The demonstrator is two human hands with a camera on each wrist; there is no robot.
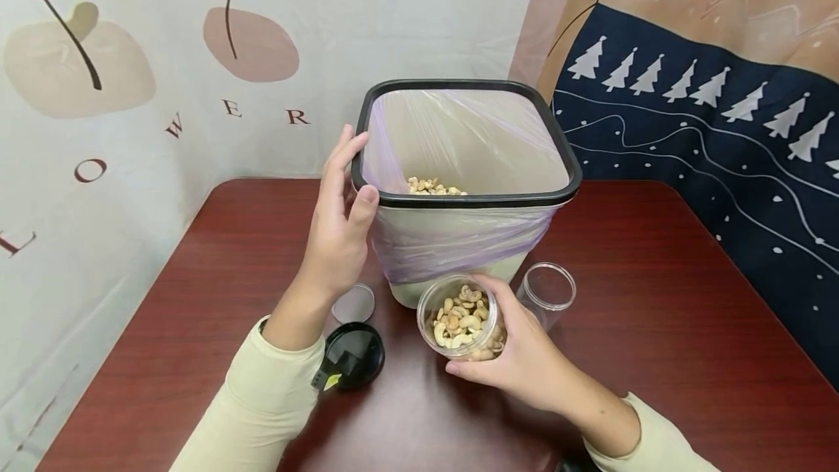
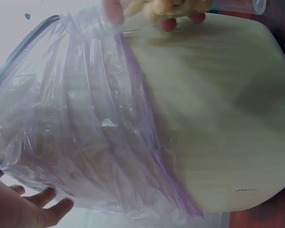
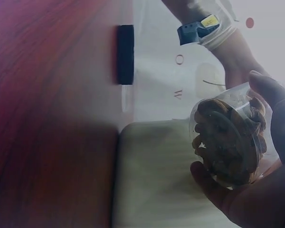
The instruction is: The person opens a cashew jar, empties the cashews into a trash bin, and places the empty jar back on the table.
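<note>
A pale bin (image 1: 467,200) with a black rim and a purple plastic liner (image 1: 452,239) stands on the red-brown table, with cashews (image 1: 429,186) at its bottom. My left hand (image 1: 357,170) rests on the bin's near-left corner, fingers straight along the side and thumb on the rim. The left wrist view shows those fingers (image 2: 47,204) against the liner (image 2: 85,133). My right hand (image 1: 488,326) grips a clear jar of cashews (image 1: 459,315), tilted, just in front of the bin's base. In the right wrist view the jar (image 3: 230,142) lies in my palm beside the bin wall (image 3: 156,175).
An empty clear jar (image 1: 547,290) stands right of the held jar, near the bin. A black lid (image 1: 350,355) and a small greyish lid (image 1: 354,304) lie by my left forearm. Patterned cloths hang behind the table (image 1: 655,297).
</note>
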